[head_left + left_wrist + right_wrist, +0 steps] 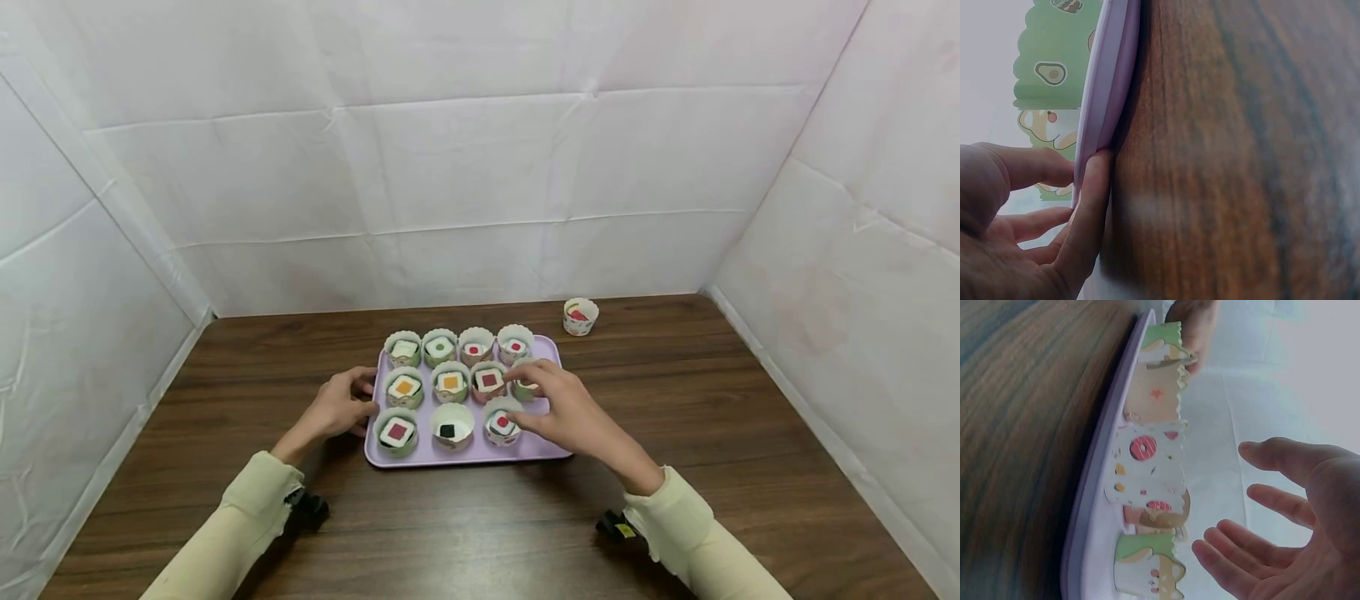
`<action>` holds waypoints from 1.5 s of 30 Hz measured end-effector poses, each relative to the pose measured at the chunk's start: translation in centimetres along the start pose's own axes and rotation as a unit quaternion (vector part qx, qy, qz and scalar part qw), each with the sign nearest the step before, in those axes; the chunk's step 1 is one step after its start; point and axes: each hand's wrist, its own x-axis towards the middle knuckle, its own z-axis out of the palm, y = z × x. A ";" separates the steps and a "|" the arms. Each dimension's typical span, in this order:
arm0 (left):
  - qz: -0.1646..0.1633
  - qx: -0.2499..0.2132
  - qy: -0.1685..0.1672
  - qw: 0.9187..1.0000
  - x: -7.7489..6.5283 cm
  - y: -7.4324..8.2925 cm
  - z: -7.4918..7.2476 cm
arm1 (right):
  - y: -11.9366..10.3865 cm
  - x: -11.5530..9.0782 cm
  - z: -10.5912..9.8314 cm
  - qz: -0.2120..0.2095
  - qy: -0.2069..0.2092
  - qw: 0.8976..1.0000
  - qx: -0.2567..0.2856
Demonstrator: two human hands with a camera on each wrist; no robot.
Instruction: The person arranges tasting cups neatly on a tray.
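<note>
On the table lies a lilac tray bearing rows of paper baking cups, each with a small toy sushi piece inside. My left hand grips the tray's left rim between thumb and fingers, seen closely in the left wrist view beside the green avocado-print cups. Over the tray's right side hovers my right hand, fingers spread and holding nothing. Under it are a cup with a red-centred piece and a partly hidden cup. In the right wrist view, the donut-print cup stands apart from my fingers.
A single paper cup with something red inside stands off the tray, at the table's back right. White sheeting walls the brown wooden table at the back and both sides.
</note>
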 end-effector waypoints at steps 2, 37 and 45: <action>-0.003 -0.001 0.000 1.000 0.0 0.0 0.0 | 0.1 0.0 -0.2 -0.005 0.000 1.000 0.001; 0.002 -0.010 -0.003 1.000 0.1 -0.2 -0.1 | 11.5 0.9 -2.7 0.118 0.127 0.984 0.028; 0.002 -0.012 -0.003 1.000 0.1 -0.2 -0.1 | 13.7 1.3 -2.7 0.157 0.146 0.977 0.021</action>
